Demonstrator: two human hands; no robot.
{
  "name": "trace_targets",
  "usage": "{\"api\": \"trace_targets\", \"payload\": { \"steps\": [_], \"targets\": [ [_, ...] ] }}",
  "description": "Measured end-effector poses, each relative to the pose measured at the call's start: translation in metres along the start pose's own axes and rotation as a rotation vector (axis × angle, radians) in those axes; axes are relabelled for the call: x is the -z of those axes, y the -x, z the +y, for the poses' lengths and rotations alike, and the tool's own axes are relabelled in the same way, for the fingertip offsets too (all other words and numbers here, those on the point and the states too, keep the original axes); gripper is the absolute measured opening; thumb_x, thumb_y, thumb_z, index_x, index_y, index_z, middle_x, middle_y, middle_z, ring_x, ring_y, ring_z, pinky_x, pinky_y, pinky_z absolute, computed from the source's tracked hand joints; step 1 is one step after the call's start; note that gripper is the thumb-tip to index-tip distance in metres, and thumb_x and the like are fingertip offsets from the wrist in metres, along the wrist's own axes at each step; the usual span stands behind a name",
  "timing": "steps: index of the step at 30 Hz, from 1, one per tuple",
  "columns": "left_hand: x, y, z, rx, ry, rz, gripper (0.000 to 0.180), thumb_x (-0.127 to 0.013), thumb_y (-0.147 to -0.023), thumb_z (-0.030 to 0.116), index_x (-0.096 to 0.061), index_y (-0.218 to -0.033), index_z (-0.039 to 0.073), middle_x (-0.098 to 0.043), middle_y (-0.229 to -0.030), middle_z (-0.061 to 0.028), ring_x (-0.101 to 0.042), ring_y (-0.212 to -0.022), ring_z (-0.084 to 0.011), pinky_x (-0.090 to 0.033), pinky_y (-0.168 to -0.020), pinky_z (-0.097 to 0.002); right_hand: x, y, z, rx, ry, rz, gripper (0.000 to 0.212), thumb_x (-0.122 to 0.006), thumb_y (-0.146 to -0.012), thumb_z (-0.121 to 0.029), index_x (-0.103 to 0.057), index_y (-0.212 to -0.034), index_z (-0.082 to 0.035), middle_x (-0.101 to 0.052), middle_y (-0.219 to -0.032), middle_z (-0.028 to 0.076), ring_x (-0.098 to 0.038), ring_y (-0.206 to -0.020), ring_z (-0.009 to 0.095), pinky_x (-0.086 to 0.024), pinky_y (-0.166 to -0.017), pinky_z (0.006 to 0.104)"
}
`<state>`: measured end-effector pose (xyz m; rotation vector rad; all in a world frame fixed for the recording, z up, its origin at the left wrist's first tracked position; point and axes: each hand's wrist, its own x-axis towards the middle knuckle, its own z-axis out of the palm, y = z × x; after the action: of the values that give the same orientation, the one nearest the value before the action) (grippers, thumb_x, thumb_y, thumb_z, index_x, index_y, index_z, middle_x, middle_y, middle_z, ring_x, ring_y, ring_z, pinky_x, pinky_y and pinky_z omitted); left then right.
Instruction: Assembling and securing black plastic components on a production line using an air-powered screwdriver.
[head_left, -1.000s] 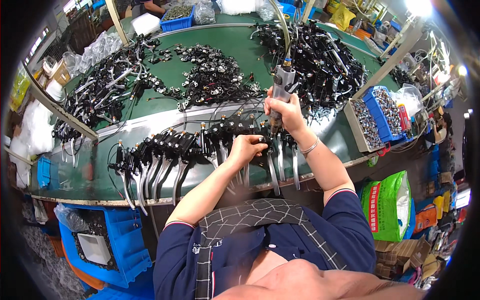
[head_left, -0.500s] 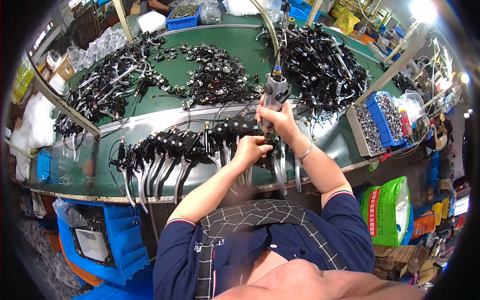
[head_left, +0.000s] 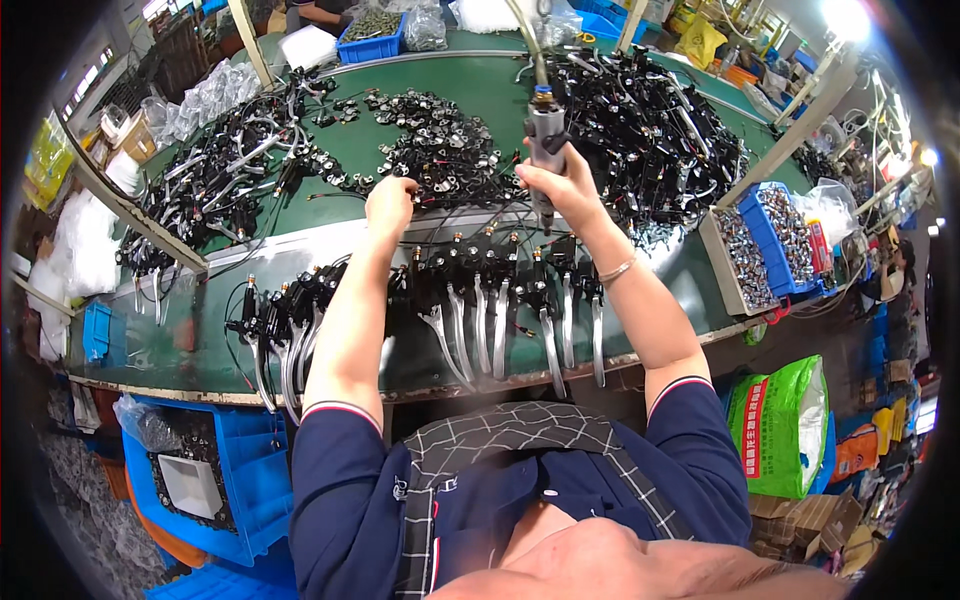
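My right hand [head_left: 566, 186] is wrapped round a silver air screwdriver [head_left: 547, 125], held upright with its tip over the row of levers. Its hose runs up from the top. Reaching forward over the bench, my left hand [head_left: 392, 203] is at the near edge of a pile of small black switch parts with metal clamps [head_left: 440, 140]. The left fingers are closed together, and what they hold, if anything, is hidden. Along the front of the bench lies a row of brake levers [head_left: 497, 315] with black bodies and silver blades; my left forearm covers some of them.
More levers are heaped at the back right [head_left: 650, 130] and left [head_left: 215, 175] of the green bench [head_left: 330, 150]. A blue bin of small metal parts [head_left: 775, 235] stands at the right edge. A metal post [head_left: 150, 222] rises on the left. Below sits a blue crate [head_left: 250, 490].
My left hand has left the levers and moved forward and left to the pile of small parts. My right hand has lifted the screwdriver up and away from the levers.
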<state>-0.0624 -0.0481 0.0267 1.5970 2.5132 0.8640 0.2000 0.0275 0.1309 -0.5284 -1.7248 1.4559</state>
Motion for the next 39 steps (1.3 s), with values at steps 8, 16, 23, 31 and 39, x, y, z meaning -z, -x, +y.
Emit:
{"api": "trace_targets", "payload": {
  "steps": [8, 16, 23, 31, 39],
  "targets": [
    [-0.028, -0.028, 0.003, -0.449, -0.312, -0.192, 0.021, -0.061, -0.075, 0.010, -0.069, -0.094, 0.013, -0.059, -0.094, -0.0114, -0.060, -0.094, -0.0295, -0.050, -0.077, -0.0407, 0.061, 0.009, 0.018, -0.003, 0.237, -0.084, 0.050, -0.075, -0.076, -0.009, -0.052, -0.120, -0.001, -0.064, -0.107, 0.008, -0.060, -0.102, 0.017, -0.048, -0.090, 0.0299],
    [-0.027, -0.034, 0.000, -0.415, -0.382, -0.200, 0.019, -0.055, -0.081, 0.012, -0.069, -0.094, 0.009, -0.059, -0.097, -0.0147, -0.060, -0.095, -0.0302, -0.049, -0.081, -0.0399, 0.270, 0.107, 0.069, -0.200, 1.280, 0.286, 0.012, -0.063, -0.076, -0.020, -0.071, -0.082, -0.014, -0.068, -0.083, 0.010, -0.065, -0.077, 0.029, -0.052, -0.070, 0.0369],
    [-0.016, -0.026, 0.012, -0.060, -0.102, -0.188, 0.019, -0.074, -0.069, 0.020, -0.071, -0.086, 0.013, -0.063, -0.087, -0.0093, -0.061, -0.090, -0.0283, -0.047, -0.080, -0.0388, 0.243, 0.120, 0.114, -0.257, 1.341, 0.242, 0.017, -0.074, -0.069, -0.018, -0.065, -0.080, -0.008, -0.068, -0.079, 0.009, -0.066, -0.077, 0.026, -0.051, -0.070, 0.0353],
    [0.015, -0.031, -0.059, 0.452, 1.167, -0.105, 0.024, -0.063, -0.084, 0.010, -0.059, -0.098, -0.009, -0.064, -0.076, -0.0116, -0.065, -0.072, -0.0148, -0.052, -0.061, -0.0233, 0.236, 0.113, 0.115, -0.333, 1.419, 0.203, 0.018, -0.064, -0.072, -0.014, -0.069, -0.089, -0.012, -0.068, -0.083, 0.011, -0.065, -0.083, 0.028, -0.051, -0.076, 0.0384],
    [0.060, 0.024, 0.000, 0.315, 0.856, -0.129, 0.021, -0.067, -0.082, 0.013, -0.067, -0.100, 0.003, -0.065, -0.082, -0.0023, -0.059, -0.068, -0.0088, -0.046, -0.058, -0.0208, 0.226, 0.120, 0.119, -0.014, 1.778, 0.073, 0.006, -0.056, -0.076, -0.009, -0.062, -0.078, -0.006, -0.059, -0.081, 0.011, -0.062, -0.077, 0.029, -0.052, -0.067, 0.0384]
  ]
}}
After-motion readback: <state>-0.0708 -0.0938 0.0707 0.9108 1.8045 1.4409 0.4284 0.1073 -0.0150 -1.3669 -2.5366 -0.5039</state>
